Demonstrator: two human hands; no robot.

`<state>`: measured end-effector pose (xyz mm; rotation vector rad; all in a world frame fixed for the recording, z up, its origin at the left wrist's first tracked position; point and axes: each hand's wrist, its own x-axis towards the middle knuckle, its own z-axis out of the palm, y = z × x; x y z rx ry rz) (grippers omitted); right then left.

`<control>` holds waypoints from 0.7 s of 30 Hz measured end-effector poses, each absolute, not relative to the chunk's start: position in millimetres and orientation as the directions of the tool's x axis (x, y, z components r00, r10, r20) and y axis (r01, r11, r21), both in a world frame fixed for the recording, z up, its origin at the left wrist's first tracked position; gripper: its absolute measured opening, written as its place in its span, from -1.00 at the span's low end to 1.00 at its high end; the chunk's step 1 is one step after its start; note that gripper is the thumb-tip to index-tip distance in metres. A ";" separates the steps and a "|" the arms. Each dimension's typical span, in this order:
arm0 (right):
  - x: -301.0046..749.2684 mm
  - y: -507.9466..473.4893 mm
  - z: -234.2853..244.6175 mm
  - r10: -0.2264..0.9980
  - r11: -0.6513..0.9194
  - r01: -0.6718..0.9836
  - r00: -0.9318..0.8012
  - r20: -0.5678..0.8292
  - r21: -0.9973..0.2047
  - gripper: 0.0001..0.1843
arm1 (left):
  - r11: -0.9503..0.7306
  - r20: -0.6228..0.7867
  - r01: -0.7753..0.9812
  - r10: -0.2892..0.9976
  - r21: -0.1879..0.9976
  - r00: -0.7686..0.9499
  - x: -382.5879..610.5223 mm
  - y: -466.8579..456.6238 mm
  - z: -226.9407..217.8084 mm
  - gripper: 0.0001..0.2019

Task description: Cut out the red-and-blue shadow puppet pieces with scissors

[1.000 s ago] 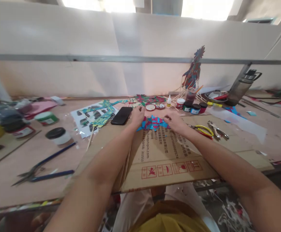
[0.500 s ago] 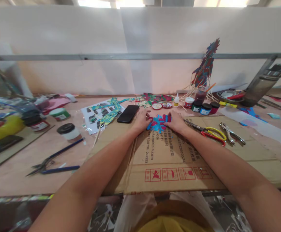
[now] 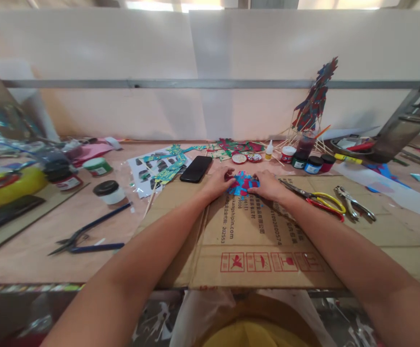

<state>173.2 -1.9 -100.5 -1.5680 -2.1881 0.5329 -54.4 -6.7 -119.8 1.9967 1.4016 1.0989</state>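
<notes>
A small painted cutout (image 3: 243, 185) in blue and dark red lies between my two hands, just above or on the flattened cardboard (image 3: 267, 248); which of the two, I cannot tell. My left hand (image 3: 219, 184) has its thumb and fingers closed on the cutout's left edge. At the opposite edge my right hand (image 3: 270, 185) pinches it in the same way. Fingertips hide parts of both edges. A black phone (image 3: 196, 169) lies to the left of my left hand. Right of my right hand are scissors (image 3: 327, 201) with yellow and red handles, then metal pliers (image 3: 356, 205).
Blue-handled pliers (image 3: 87, 236) and lidded paint jars (image 3: 110, 193) stand left. Behind my hands are a glue bottle (image 3: 269, 151), bead dishes (image 3: 239, 158) and green-red cutouts (image 3: 227, 147). Painted pieces on sticks (image 3: 314, 103) rise at the back right, near a bottle (image 3: 405, 127).
The cutout's visible blue and red pattern looks different, as if it has been turned between my fingers. Both hands stay on it. The whole view has swung slightly left.
</notes>
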 end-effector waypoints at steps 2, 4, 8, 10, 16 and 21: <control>173.0 -1.5 -102.3 0.953 0.285 0.799 -0.296 0.065 -0.530 -0.47 | -0.363 0.324 0.451 0.932 0.815 0.165 -52.1 -8.7 -118.1 -0.79; 175.4 0.1 -100.5 0.951 0.272 0.790 -0.309 0.026 -0.550 -0.47 | -0.312 0.287 0.332 0.950 0.890 0.123 -50.2 -10.2 -116.7 -0.84; 187.0 4.8 -87.5 0.934 0.258 0.744 -0.355 -0.037 -0.616 -0.71 | -0.150 0.148 0.060 0.988 0.987 0.044 -51.3 -10.4 -116.0 -0.83; 196.5 7.6 -78.6 0.925 0.268 0.703 -0.378 -0.027 -0.658 -0.80 | -0.145 0.145 0.056 0.989 0.988 0.005 -54.6 -8.2 -117.1 -0.83; 227.1 11.1 -62.3 0.939 0.001 0.357 -0.320 -0.122 -0.934 -0.70 | -0.221 0.264 0.342 0.961 0.913 -0.083 -60.9 -2.9 -115.7 -0.87; 218.7 4.3 -64.1 0.955 0.003 0.282 -0.285 -0.081 -0.959 -0.64 | -0.167 0.160 0.033 0.975 0.985 0.157 -45.2 -13.1 -102.8 -0.73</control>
